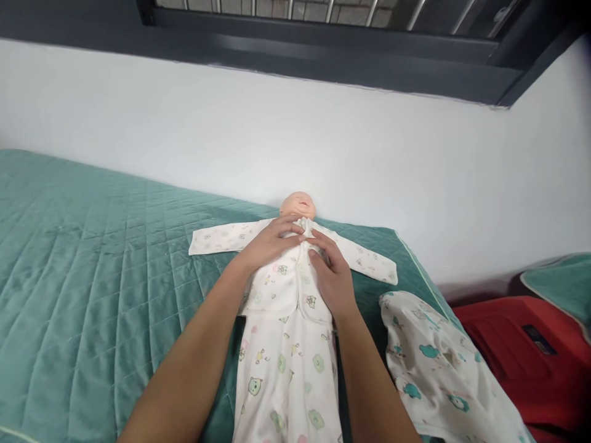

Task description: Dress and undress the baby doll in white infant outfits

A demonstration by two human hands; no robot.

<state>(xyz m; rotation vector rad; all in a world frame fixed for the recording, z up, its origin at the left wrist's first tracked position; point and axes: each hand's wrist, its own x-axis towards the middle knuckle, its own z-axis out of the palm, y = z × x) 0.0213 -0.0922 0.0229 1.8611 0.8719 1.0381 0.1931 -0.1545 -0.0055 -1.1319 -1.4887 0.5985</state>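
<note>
A baby doll lies on its back, its head [298, 204] close to the wall. It wears a white printed baby jacket [272, 286] with both sleeves spread out sideways, and white printed pants [286, 381] below. At the upper chest, my left hand [277, 239] has its fingertips at the jacket's front edge near the collar, fingers bent inward. Opposite it, my right hand [333, 271] pinches at the same front opening, just under the neck. The fastening between the fingers is too small to make out. One closure shows lower on the front.
A green quilted cover [115, 277] lies under the doll. To the right is a crumpled white cloth [443, 369] with teal animal prints. Beyond it stands a red item [512, 357] with a dark label. The white wall [231, 129] and barred window [323, 43] are behind.
</note>
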